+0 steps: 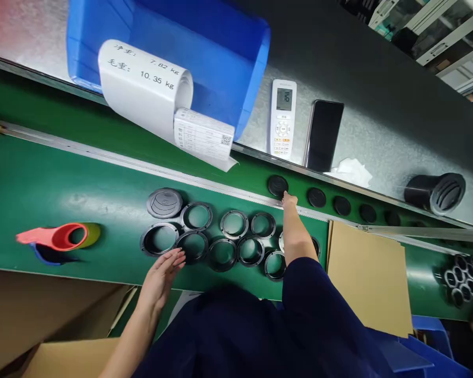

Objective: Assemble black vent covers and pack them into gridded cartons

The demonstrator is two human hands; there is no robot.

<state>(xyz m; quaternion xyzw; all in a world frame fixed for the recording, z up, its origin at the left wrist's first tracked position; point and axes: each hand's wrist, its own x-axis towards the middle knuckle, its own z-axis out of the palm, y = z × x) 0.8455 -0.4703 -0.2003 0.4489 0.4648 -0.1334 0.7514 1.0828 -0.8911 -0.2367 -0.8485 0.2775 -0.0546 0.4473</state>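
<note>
My right hand (289, 199) reaches forward to the green conveyor strip, its fingers closed at the near edge of a black round cap (278, 185). The fingertips are partly hidden. My left hand (163, 275) hovers at the near side of a black ring (192, 247), fingers loosely bent and slightly apart, with nothing visible in them. Several more black rings (223, 255) stand in two rows on the green table. At the left end of the far row, one round piece (164, 203) has a closed top. My right forearm covers part of the rings at the right.
More black caps (316, 197) lie along the strip. A blue bin (220, 68) with paper labels, a remote control (283, 118), a phone (324, 135) and a black cup-shaped part (435, 193) are on the metal shelf. Tape rolls (89, 236) lie left; cardboard (368, 278) lies right.
</note>
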